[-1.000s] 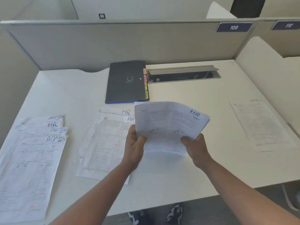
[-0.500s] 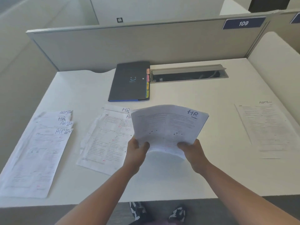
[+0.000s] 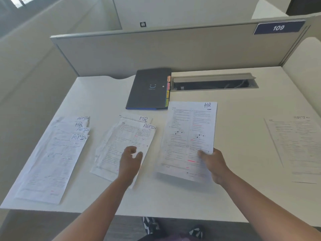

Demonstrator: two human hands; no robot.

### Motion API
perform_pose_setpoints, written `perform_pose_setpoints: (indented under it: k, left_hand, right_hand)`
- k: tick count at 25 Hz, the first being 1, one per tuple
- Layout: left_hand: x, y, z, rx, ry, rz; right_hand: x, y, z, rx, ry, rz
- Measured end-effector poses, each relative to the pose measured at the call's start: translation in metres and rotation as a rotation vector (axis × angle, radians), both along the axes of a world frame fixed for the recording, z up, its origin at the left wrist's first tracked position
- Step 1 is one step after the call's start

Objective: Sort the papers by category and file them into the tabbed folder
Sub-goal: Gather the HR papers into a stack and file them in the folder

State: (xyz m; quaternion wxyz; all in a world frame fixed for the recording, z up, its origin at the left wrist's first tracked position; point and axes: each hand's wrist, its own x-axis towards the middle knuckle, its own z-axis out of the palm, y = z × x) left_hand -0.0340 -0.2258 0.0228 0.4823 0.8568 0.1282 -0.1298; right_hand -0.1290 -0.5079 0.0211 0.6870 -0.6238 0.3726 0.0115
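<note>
The HR sheet [image 3: 188, 140] is pinched at its lower right corner by the right hand [image 3: 214, 164]; thin, floppy paper, best supported underneath. The left hand [image 3: 130, 160] hangs loosely curled, nothing held.

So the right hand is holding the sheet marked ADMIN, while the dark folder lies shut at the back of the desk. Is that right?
Not quite. The head view shows the sheet in the right hand is marked HR in its top corner, not ADMIN. The rest holds: the dark folder lies shut at the back of the desk.
</note>
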Motion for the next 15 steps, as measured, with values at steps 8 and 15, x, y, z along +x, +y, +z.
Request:
perform_pose_setpoints:
  k: [8, 15]
  left_hand:
    - [0.043, 0.078, -0.006, 0.472, 0.086, -0.019]
    - [0.071, 0.108, -0.011, 0.597, 0.113, -0.187]
  right_hand:
    - [0.031, 0.045, -0.014, 0.187, 0.118, -0.003]
    - [0.070, 0.089, -0.019, 0.264, 0.153, -0.034]
